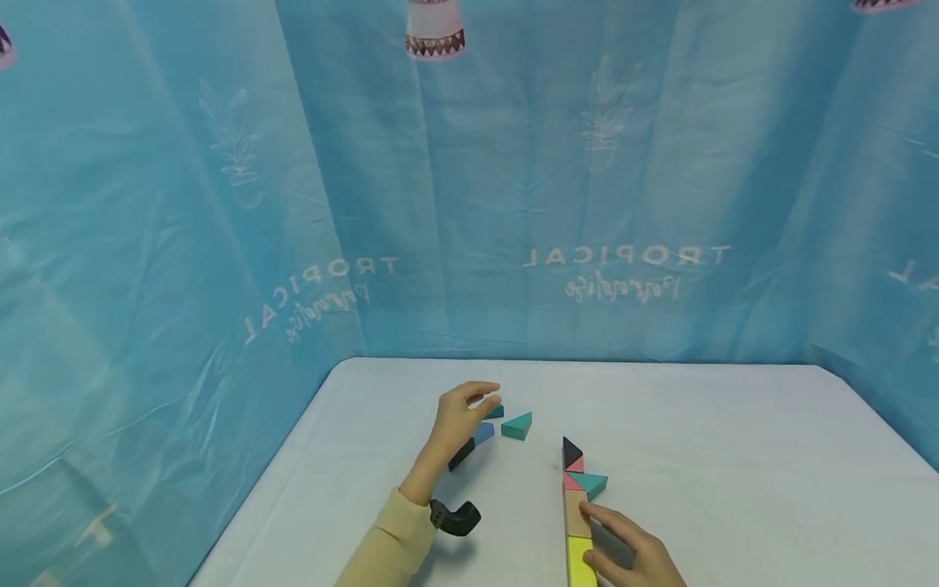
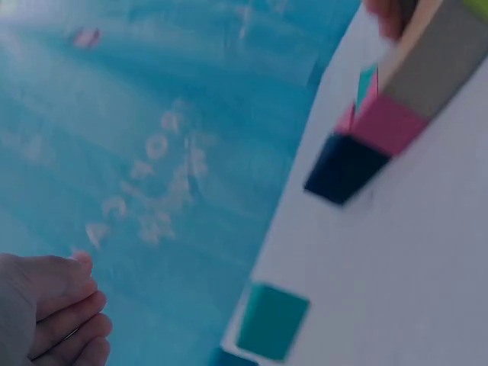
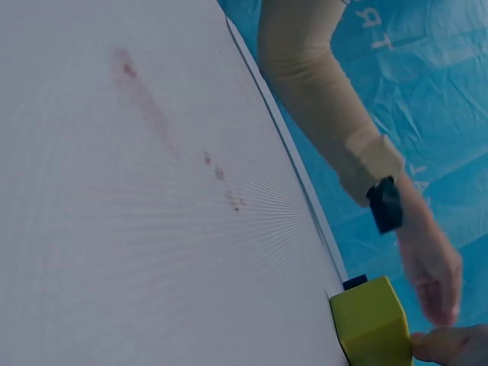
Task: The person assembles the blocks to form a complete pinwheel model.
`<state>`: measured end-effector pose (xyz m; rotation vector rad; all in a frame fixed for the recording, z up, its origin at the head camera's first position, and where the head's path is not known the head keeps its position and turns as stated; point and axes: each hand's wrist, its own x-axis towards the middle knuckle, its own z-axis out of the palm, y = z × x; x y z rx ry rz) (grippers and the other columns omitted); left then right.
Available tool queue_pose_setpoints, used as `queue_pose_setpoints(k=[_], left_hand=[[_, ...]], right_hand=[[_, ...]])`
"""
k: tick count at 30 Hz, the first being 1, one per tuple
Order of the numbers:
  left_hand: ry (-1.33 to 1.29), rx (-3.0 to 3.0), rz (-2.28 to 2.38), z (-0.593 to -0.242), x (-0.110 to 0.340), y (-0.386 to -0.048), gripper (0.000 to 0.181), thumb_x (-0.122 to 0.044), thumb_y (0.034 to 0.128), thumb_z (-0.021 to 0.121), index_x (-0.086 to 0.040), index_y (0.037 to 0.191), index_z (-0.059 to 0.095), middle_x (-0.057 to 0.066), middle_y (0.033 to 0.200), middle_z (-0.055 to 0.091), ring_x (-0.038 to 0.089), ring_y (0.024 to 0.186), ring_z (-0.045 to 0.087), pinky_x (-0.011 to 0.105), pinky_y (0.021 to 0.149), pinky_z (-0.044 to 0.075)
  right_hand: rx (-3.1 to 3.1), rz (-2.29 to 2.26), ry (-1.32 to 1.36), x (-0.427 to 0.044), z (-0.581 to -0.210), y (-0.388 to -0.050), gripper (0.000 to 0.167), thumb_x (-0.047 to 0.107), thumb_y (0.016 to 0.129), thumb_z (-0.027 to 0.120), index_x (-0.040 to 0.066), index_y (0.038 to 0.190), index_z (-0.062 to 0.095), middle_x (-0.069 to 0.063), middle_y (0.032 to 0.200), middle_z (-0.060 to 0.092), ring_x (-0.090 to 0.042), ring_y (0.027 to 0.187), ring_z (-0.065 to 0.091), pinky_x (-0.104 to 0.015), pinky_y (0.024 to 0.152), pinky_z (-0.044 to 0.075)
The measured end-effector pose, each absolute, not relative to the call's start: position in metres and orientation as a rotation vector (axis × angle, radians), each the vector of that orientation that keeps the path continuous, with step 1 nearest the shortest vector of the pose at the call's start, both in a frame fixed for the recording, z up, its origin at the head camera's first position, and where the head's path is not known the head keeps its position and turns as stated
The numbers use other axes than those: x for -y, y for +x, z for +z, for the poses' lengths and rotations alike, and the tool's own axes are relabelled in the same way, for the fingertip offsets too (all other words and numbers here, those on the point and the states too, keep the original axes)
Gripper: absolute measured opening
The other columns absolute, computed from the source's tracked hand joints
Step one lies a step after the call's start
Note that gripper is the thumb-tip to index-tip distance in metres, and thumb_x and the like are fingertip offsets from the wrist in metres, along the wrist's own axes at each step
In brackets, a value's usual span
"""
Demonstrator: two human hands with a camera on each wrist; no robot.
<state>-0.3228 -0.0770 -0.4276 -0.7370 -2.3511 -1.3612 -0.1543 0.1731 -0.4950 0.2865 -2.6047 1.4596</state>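
A row of coloured blocks runs away from me. It has a yellow block (image 1: 580, 561), a tan block (image 1: 576, 514), pink pieces (image 2: 390, 126) and a dark navy triangular block (image 1: 571, 453) at the far end. A teal triangular block (image 1: 592, 484) juts out from its right side. My right hand (image 1: 637, 550) lies along the row, one finger touching the tan block and the thumb at the yellow block's side. My left hand (image 1: 460, 416) hovers with loosely bent fingers, nothing between them. Near it are another teal triangular block (image 1: 517, 425), a blue block (image 1: 484, 433) and a dark teal block (image 1: 495, 412), partly hidden.
The white table (image 1: 734, 456) meets a blue printed curtain (image 1: 528, 204) behind and at the sides. A curved black device (image 1: 455, 518) sits by the left wrist. Beside the left forearm shows a black piece (image 1: 460, 455), its kind unclear.
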Motion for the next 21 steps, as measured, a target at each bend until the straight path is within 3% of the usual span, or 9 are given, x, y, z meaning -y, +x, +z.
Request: queue_pose_setpoints(k=[8, 21], left_hand=[[-0.379, 2.484, -1.525, -0.459, 0.089, -0.366, 0.027, -0.017, 0.0892, 0.067, -0.001, 0.11, 0.068, 0.011, 0.102, 0.069, 0.027, 0.095, 0.063, 0.039, 0.08, 0.052], [-0.404, 2.65, -1.672, -0.475, 0.089, -0.383, 0.037, -0.022, 0.0864, 0.071, -0.001, 0.116, 0.065, 0.011, 0.11, 0.065, 0.027, 0.103, 0.059, 0.038, 0.086, 0.049]], right_hand=[[2.626, 1.427, 0.311, -0.173, -0.492, -0.153, 0.05, 0.037, 0.084, 0.071, 0.014, 0.127, 0.059, 0.001, 0.123, 0.061, -0.02, 0.113, 0.056, -0.036, 0.087, 0.05], [2.656, 1.475, 0.293, -0.173, -0.491, -0.154, 0.054, 0.04, 0.082, 0.071, 0.013, 0.128, 0.058, -0.001, 0.124, 0.06, -0.022, 0.115, 0.054, -0.036, 0.09, 0.048]])
